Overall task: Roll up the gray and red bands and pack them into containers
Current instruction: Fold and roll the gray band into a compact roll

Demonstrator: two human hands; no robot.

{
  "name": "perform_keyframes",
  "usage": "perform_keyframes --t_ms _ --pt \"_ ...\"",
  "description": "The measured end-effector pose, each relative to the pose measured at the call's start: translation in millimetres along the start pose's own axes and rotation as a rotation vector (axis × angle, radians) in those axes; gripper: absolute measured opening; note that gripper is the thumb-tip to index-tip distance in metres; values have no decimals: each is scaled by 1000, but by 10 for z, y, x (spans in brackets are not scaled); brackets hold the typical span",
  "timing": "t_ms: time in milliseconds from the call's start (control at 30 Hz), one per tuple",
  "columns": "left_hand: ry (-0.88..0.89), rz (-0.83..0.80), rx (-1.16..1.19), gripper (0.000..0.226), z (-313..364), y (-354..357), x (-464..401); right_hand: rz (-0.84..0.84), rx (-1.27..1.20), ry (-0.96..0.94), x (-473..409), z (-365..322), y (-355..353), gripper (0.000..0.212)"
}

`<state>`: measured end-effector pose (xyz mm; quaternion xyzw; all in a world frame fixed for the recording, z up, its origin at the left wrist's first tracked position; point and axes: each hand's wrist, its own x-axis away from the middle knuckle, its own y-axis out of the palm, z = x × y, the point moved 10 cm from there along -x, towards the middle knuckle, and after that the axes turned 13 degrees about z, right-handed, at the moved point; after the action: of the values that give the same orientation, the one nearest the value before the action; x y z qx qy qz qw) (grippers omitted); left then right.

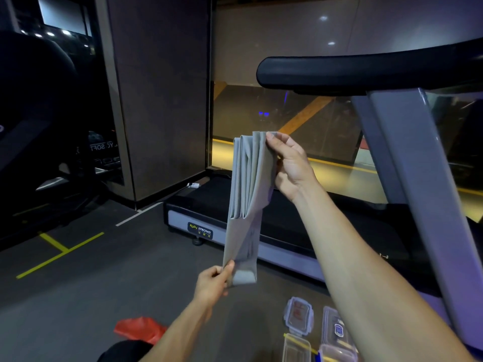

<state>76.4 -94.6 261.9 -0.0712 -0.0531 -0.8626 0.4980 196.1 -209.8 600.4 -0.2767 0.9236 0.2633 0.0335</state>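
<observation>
Above the floor, centre of view: gray band (248, 194) hangs lengthwise between both hands, gathered into several long folds at its upper end, single layer lower down.
Right hand (290, 163): raised, far end of the band; grip closed, thumb and fingers pinching the stacked folds at the top.
Left hand (213, 283): lower and nearer; grip closed, thumb and fingers pinching the bottom end, which is turned up into a short fold.
Band condition: folded, not rolled. No coil is visible at either end.
Red band (139, 329): lies loose and crumpled on the floor (78, 296), near left, beside the left forearm, untouched.
Containers: clear lidded box (299, 316) on the floor, near right; a second clear box (337, 327) just right of it, partly hidden by the right forearm; a further open container (296, 348) nearest the camera, cut by the frame edge. Contents cannot be made out; no band is seen inside any.
Surroundings: treadmill (261, 212) stands beyond the hands, its handrail overhead at the right.
Progress, as judged: early. Gray band is being gathered and appears ready for rolling from the lower end.
Outstanding: roll gray band, pack it; roll red band, pack it.
Risk, as judged: stacked folds may slip out of line once rolling begins.
</observation>
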Motion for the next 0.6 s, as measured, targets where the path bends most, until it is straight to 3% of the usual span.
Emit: perform_keyframes --t_ms 200,300,367,600 --pt "-30 -96 -88 37 -122 86 36 -4 -8 7 -43 33 -18 8" --pt "118 -234 -260 14 -159 222 55 7 -9 9 -44 67 -32 9" --pt "194 -220 -320 3 -164 186 -17 20 -26 13 -41 91 -58 9" --pt "443 -274 -610 29 32 278 170 33 -23 15 -53 80 -145 10"
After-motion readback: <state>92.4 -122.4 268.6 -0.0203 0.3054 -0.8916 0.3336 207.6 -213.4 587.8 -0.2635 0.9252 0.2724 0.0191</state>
